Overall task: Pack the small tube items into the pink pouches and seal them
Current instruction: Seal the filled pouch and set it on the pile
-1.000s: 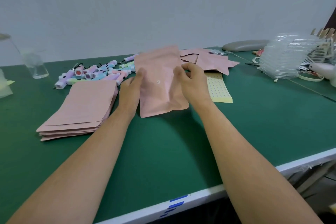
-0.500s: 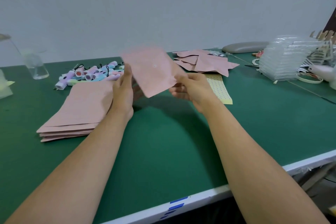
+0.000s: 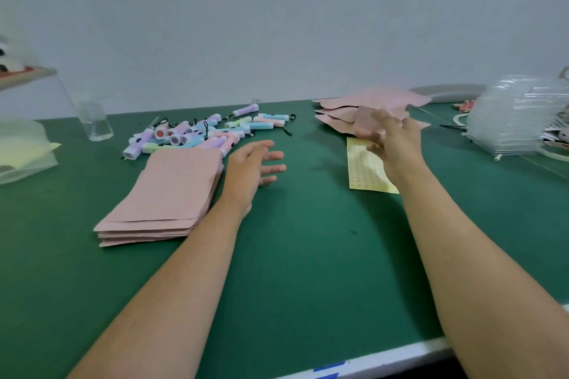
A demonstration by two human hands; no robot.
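Left hand: the left hand is hovering low over the table just right of the flat stack, with its fingers straight and spread, holding nothing.
Right hand: the right hand is reaching toward the far right with its fingers splayed wide, gripping nothing. It is blurred, so it cannot be told whether its fingertips are touching the loose pouches behind it.
Empty pouches: a neat stack of flat, matte pink paper pouches with rounded corners is lying at the near left, its edges slightly fanned.
Loose pouches: a loose pile of pink pouches is sitting at the far right. The top one is showing only as a blurred sheet.
Tubes: a heap of small pastel plastic tubes in lilac, blue, pink and green, some with black cord loops, is lying at the far left, just behind the flat stack.
Sticker sheet: a pale yellow sheet dotted with small round stickers is lying flat, partly under the right wrist.
Surface: a smooth dark green mat is covering the table, and a white near edge with blue marks is showing.
Room: a plain pale grey wall is rising behind the table.
Other things: a clear glass cup is standing at the far left, and a ribbed stack of clear plastic shells is sitting at the far right.
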